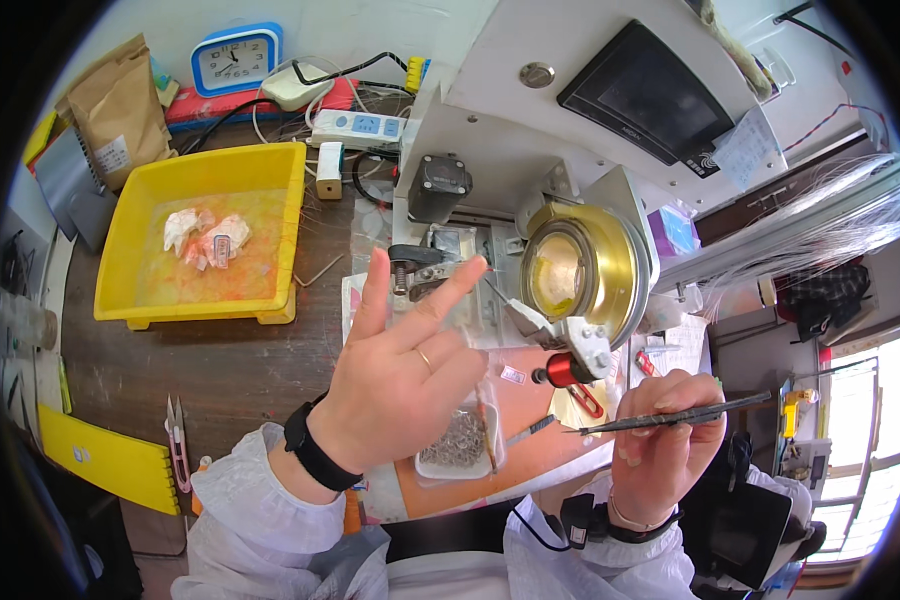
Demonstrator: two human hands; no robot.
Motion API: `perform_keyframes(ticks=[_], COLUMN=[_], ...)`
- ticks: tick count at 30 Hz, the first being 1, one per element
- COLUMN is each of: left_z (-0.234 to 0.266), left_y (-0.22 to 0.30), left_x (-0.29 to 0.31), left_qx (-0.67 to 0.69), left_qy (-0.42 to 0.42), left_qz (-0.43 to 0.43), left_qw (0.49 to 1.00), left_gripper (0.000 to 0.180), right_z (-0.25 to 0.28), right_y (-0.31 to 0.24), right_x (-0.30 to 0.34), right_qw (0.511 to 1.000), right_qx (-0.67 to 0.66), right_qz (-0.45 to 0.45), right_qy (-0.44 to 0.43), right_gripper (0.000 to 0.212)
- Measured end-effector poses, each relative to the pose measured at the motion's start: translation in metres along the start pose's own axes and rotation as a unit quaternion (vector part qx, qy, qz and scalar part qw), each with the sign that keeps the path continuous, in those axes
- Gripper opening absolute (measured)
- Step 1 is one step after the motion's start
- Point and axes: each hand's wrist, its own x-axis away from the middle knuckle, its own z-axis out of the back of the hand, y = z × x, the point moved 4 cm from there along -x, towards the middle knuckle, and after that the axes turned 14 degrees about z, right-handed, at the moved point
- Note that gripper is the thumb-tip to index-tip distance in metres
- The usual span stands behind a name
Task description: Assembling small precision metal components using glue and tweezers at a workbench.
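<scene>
My left hand (400, 385) is raised over the machine's front with two fingers stretched out and the others bent. One fingertip comes close to the thin metal tip of a small clamp arm (528, 322); a tiny red spot shows there, too small to name. My right hand (662, 440) is closed around dark pointed tweezers (685, 414), held level with their tips to the left. Between the hands, a red knob (564, 371) sits on the clamp arm, beside a round brass-coloured drum (615, 262). Below my left hand is a white tray (432, 470) of tiny clear pieces.
A yellow tub (120, 285) with crumpled white tissue stands on the dark table at left. Behind it are a blue clock (196, 72), a power strip (335, 125) and cables. Scissors-like snips (179, 450) lie near a yellow board (100, 458). A dark screen (645, 95) tops the machine.
</scene>
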Motion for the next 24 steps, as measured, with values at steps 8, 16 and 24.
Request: perform_keyframes(ticks=[8,16,24], left_z=[0.014,0.008,0.004], left_y=[0.018,0.008,0.011], left_x=[0.014,0.013,0.007], left_qx=[0.046,0.139,0.176], left_qy=[0.108,0.043,0.093], left_qz=[-0.009,-0.052,-0.062], left_qw=[0.993,0.988,0.978], left_gripper=[0.017,0.028,0.025], right_z=[-0.011,-0.026,-0.046], right_y=[-0.005,-0.018,-0.001], right_x=[-0.007,-0.052,-0.055], right_qw=[0.997,0.938,0.848], right_qx=[0.049,0.214,0.399], right_qz=[0.057,0.253,0.255], right_qy=[-0.010,-0.102,-0.240], right_gripper=[0.035,0.032,0.028])
